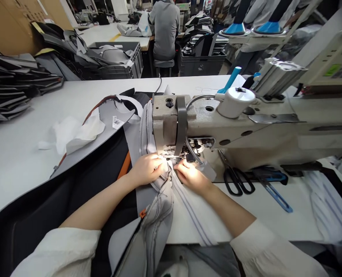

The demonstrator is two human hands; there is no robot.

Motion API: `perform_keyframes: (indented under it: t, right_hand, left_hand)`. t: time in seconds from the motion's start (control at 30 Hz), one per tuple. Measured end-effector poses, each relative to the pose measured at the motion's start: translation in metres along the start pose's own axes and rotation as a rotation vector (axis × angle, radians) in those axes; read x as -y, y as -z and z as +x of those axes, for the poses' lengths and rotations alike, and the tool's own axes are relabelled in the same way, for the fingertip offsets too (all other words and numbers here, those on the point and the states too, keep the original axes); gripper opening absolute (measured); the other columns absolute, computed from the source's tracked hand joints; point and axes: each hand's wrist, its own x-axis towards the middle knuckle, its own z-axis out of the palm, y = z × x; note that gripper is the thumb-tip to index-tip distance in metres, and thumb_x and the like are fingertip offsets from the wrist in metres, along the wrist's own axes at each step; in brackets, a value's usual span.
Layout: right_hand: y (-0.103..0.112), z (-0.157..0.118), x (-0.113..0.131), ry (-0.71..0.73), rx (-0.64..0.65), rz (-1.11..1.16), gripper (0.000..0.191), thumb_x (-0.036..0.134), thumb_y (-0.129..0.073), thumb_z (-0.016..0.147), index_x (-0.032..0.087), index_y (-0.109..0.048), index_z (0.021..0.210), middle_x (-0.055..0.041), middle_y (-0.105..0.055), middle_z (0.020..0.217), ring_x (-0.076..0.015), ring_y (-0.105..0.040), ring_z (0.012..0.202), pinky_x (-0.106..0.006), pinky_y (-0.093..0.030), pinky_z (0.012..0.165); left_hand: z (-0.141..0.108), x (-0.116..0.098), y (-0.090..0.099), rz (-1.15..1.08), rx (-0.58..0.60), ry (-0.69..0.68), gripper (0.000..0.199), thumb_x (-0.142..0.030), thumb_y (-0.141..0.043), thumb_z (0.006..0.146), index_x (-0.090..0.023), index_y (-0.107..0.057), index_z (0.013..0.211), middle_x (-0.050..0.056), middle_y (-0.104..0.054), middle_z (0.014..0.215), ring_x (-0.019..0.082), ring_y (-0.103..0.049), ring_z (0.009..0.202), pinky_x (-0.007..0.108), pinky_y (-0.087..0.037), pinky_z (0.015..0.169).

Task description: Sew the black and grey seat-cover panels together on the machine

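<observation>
White table (12, 165) | scissors (231, 168) by sewing machine (200, 121) | hands (145, 169): left pinching grey fabric (162, 206), right (193, 177) curled, grip unclear

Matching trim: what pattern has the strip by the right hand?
The white strip has lengthwise greyish stripes; see head view.

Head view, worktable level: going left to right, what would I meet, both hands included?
Stacked pieces, crumpled white material, barcode label, left hand, right hand, black-handled scissors, blue tool, striped white material.
</observation>
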Motion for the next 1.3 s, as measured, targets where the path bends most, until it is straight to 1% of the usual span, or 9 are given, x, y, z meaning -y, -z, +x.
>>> perform_keyframes:
  t: [0.17,0.33,0.43,0.57,0.73,0.87,1.03,1.2,1.3]
  right_hand:
    - [0.000,0.000,0.002,0.007,-0.009,-0.009,0.020,0.020,-0.044,0.090,0.020,-0.061,0.100,-0.0062,-0.060,0.094,-0.0167,-0.056,0.084,-0.029,-0.044,0.080]
    - [-0.002,-0.001,-0.001,0.028,-0.060,0.024,0.020,0.020,-0.045,0.089,0.019,-0.062,0.100,-0.0063,-0.061,0.092,-0.0187,-0.055,0.088,-0.032,-0.043,0.084]
    - [-0.003,-0.001,-0.001,0.037,-0.048,0.015,0.021,0.021,-0.044,0.089,0.018,-0.063,0.099,-0.0068,-0.061,0.087,-0.0184,-0.056,0.085,-0.031,-0.043,0.081]
    - [-0.003,0.000,0.008,0.060,-0.034,0.022,0.025,0.022,-0.042,0.091,0.017,-0.062,0.105,-0.0078,-0.063,0.088,-0.0185,-0.056,0.083,-0.030,-0.043,0.077]
    - [0.002,0.001,0.019,0.018,0.037,0.028,0.025,0.021,-0.045,0.088,0.019,-0.065,0.103,-0.0050,-0.061,0.081,-0.0165,-0.055,0.074,-0.026,-0.041,0.068]
    - [0.007,0.001,0.019,-0.049,0.100,-0.044,0.026,0.024,-0.047,0.088,0.025,-0.066,0.105,-0.0032,-0.059,0.074,-0.0168,-0.053,0.073,-0.027,-0.040,0.069]
    - [0.005,0.002,0.015,-0.086,0.151,-0.076,0.032,0.029,-0.043,0.091,0.027,-0.061,0.118,-0.0039,-0.061,0.079,-0.0162,-0.053,0.072,-0.026,-0.041,0.069]
    - [0.001,0.008,0.009,-0.071,0.116,-0.095,0.035,0.027,-0.040,0.092,0.024,-0.058,0.122,-0.0057,-0.063,0.089,-0.0139,-0.056,0.071,-0.024,-0.042,0.068]
    - [0.002,0.010,0.007,-0.077,0.055,-0.071,0.032,0.027,-0.042,0.091,0.024,-0.061,0.116,-0.0051,-0.064,0.089,-0.0160,-0.058,0.078,-0.026,-0.044,0.075]
  left_hand:
    - [-0.002,-0.014,0.002,-0.017,0.001,0.068,0.027,-0.018,-0.039,0.087,-0.018,-0.064,0.077,0.005,-0.066,0.096,0.019,-0.056,0.096,0.031,-0.043,0.086]
    - [0.002,-0.033,0.005,0.137,0.121,0.086,0.030,-0.017,-0.039,0.085,-0.019,-0.062,0.065,0.004,-0.064,0.079,0.020,-0.054,0.088,0.033,-0.040,0.080]
    - [0.003,-0.044,0.007,0.198,0.144,0.146,0.028,-0.021,-0.041,0.083,-0.019,-0.062,0.065,0.005,-0.064,0.081,0.022,-0.053,0.088,0.034,-0.038,0.078]
    - [-0.002,-0.057,0.007,0.209,0.248,0.159,0.029,-0.023,-0.039,0.084,-0.019,-0.061,0.065,0.005,-0.061,0.075,0.021,-0.052,0.078,0.033,-0.036,0.069]
    - [-0.014,-0.067,-0.002,0.271,0.175,0.192,0.031,-0.022,-0.038,0.086,-0.018,-0.058,0.064,0.005,-0.057,0.073,0.020,-0.049,0.074,0.033,-0.033,0.066]
    - [-0.019,-0.064,-0.011,0.262,0.071,0.204,0.032,-0.023,-0.037,0.088,-0.018,-0.057,0.065,0.004,-0.055,0.070,0.019,-0.048,0.072,0.033,-0.033,0.067]
    - [-0.014,-0.048,-0.009,0.221,0.025,0.141,0.032,-0.022,-0.038,0.087,-0.017,-0.055,0.060,0.004,-0.055,0.066,0.018,-0.047,0.069,0.032,-0.033,0.065]
    - [-0.001,-0.025,-0.004,0.208,-0.027,-0.006,0.030,-0.022,-0.039,0.084,-0.017,-0.056,0.059,0.005,-0.057,0.066,0.018,-0.049,0.070,0.032,-0.033,0.065]
    - [0.006,-0.017,-0.004,0.220,-0.064,-0.052,0.030,-0.023,-0.038,0.084,-0.017,-0.060,0.064,0.005,-0.061,0.069,0.019,-0.052,0.070,0.033,-0.034,0.066]
